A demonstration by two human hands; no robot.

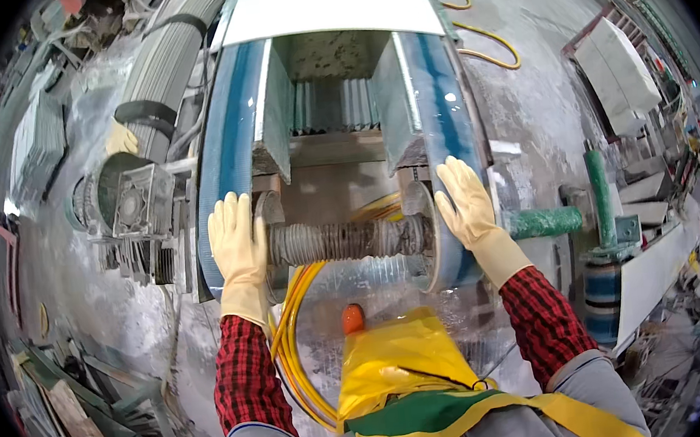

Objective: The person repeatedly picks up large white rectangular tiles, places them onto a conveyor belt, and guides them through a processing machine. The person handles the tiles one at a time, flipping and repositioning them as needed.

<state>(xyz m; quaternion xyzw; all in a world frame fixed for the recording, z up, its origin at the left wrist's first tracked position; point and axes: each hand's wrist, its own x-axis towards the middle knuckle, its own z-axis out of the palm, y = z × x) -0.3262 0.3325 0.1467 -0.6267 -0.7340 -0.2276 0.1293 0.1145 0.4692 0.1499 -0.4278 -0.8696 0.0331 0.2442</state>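
Both my hands wear cream rubber gloves. My left hand (237, 240) lies flat, fingers stretched forward, on the near end of the left blue conveyor belt (231, 128). On the right blue belt (438, 81) rests my right hand (470, 206), its fingers also out and holding nothing. Between the two belts runs a ribbed roller shaft (350, 240) with a round flange at each end. Farther ahead, a large white slab (336, 2) lies across both belts, apart from my hands.
Yellow hoses (293, 323) loop below the shaft, beside my yellow apron (399, 358). A motor (139, 202) stands left of the belts. On the right are a green roller (547, 222) and leaning slabs (618, 75). Stone offcuts (91, 433) are piled at lower left.
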